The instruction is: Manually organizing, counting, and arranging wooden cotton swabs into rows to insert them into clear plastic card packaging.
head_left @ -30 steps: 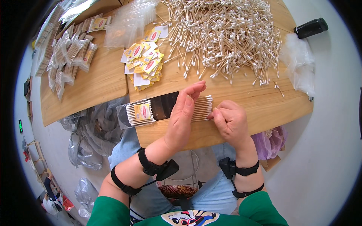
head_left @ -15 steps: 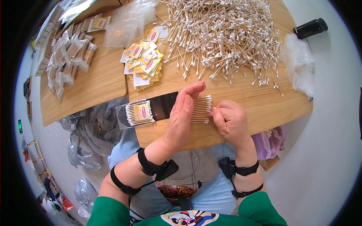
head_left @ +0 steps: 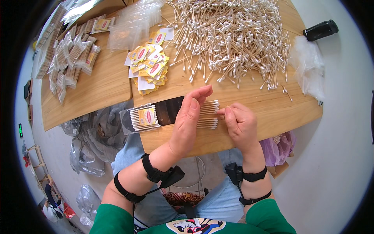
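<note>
My left hand (head_left: 187, 126) stands on its edge with straight fingers, resting across a row of cotton swabs (head_left: 208, 111). White tips of these swabs stick out to its right. My right hand (head_left: 241, 126) is closed, its index finger touching the row at a gap among the tips; whether anything lies inside the curled fingers is hidden. Left of my left hand is a dark strip (head_left: 169, 111) on the table. At its left end lies a clear bag of cotton swabs (head_left: 136, 119) with a yellow and white card (head_left: 147, 116) on top.
A big heap of loose cotton swabs (head_left: 230, 35) covers the far table. Beside it lie yellow and white cards (head_left: 150, 64) and clear plastic bags (head_left: 130, 27). Filled swab packs (head_left: 72, 54) pile up at left. A black bottle-shaped object (head_left: 321, 30) and plastic film (head_left: 307, 64) sit at right.
My right hand has shifted slightly to the right, and its index finger now reaches out to the swab tips with the thumb drawn back. My left hand has hardly moved.
</note>
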{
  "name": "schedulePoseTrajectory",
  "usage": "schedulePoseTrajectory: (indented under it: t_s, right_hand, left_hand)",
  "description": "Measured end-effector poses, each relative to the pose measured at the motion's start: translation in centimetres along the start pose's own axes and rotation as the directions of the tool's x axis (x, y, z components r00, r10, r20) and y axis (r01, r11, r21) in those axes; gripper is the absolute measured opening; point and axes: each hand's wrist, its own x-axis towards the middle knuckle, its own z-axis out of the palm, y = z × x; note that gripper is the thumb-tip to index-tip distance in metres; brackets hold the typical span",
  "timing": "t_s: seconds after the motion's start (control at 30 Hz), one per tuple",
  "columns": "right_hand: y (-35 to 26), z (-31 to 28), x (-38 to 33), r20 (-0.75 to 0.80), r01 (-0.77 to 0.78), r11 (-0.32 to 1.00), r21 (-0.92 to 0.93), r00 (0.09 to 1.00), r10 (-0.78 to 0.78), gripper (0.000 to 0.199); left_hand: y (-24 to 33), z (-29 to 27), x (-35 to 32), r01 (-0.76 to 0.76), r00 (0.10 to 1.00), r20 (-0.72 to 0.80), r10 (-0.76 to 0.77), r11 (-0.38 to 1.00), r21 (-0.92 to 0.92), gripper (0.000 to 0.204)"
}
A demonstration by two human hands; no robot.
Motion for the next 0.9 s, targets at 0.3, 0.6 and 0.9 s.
schedulePoseTrajectory:
  t_s: [0.3, 0.6, 0.9]
  right_hand:
    - [0.27, 0.17, 0.13, -0.018, 0.046, 0.998, -0.046, 0.999, -0.047, 0.021]
    - [0.22, 0.23, 0.37, -0.010, 0.066, 0.992, -0.106, 0.998, -0.067, 0.019]
    - [-0.25, -0.20, 0.65, 0.027, 0.218, 0.869, -0.444, 0.973, -0.231, 0.043]
  left_hand:
    - [0.09, 0.12, 0.02, 0.008, 1.000, 0.001, -0.008, 1.000, -0.014, 0.054]
    - [0.19, 0.21, 0.07, 0.002, 1.000, 0.001, -0.002, 1.000, -0.007, 0.053]
    - [-0.08, 0.33, 0.07, -0.009, 1.000, -0.006, 0.009, 0.999, -0.036, 0.053]
